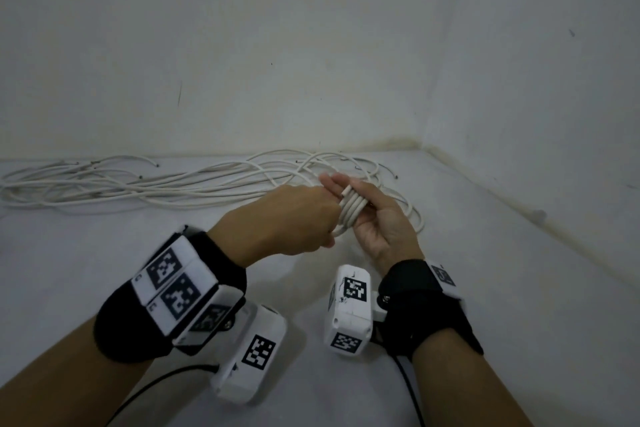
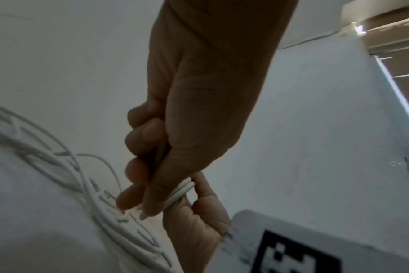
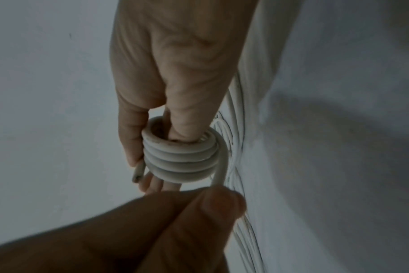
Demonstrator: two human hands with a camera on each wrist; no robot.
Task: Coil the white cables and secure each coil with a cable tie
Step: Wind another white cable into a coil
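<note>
1. Head view. Both hands meet above the pale table (image 1: 450, 288), in front of a white wall (image 1: 311, 45).
   - The right hand (image 1: 381, 222) is palm-up, fingers extended. A white cable coil (image 1: 349, 210) of several turns is wound round those fingers.
   - The coil's cut end sticks up at the top of the winding.
   - The left hand (image 1: 294, 218) lies just left of the coil, touching it, fingers closed at the coil's lower edge.
   - Loose white cables (image 1: 156, 184) lie in a long tangle along the table's far edge, behind both hands and apart from them.
   - Each wrist carries a black strap with white marker blocks (image 1: 173, 284).

2. Left wrist view.
   - The left hand (image 2: 199, 110) is clenched round strands of the cable coil (image 2: 180, 192), thumb pressed against them.
   - The right hand (image 2: 199, 227) sits directly below, touching the same strands.
   - The loose white cables (image 2: 105, 212) run across the table to the left, blurred.

3. Right wrist view.
   - The cable coil (image 3: 182, 158) shows about five stacked turns round the fingers of the right hand (image 3: 171, 73).
   - The thumb presses on the top turn; the fingertips stick out past the coil.
   - The cut end lies at the coil's left side, against a finger.
   - One strand leaves the coil on the right and runs down into the left hand (image 3: 175, 221), which pinches it between thumb and finger.
   - The loose white cables (image 3: 236, 166) lie behind on the table.
</note>
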